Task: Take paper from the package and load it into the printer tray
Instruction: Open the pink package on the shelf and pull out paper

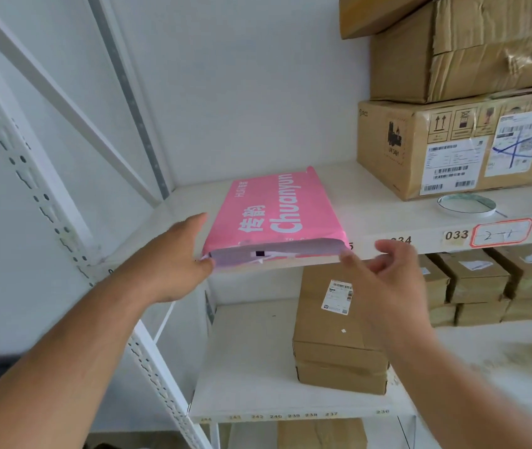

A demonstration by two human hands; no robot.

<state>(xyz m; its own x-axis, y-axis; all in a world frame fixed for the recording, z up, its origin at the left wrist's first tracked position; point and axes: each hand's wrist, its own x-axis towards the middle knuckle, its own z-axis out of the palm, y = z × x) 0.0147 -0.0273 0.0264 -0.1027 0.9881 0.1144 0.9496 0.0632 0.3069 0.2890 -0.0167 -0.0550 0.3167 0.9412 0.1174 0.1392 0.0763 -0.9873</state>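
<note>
Head view picks up both arms reaching for the shelf (387, 196): the left hand (173, 264) is right at the near left corner of the pink paper package (277, 215), fingers stretched out straight along its side, touching or just shy, while the right hand (384, 273) hovers just off the near right corner, fingers loosely spread and holding nothing. That package lies flat on the shelf, long axis running away toward the wall, its opened end facing the person, so the left hand looks nearer to a hold.

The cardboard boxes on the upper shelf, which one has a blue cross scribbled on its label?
The bottom box, sitting directly on the shelf; those stacked above show no labels.
</note>
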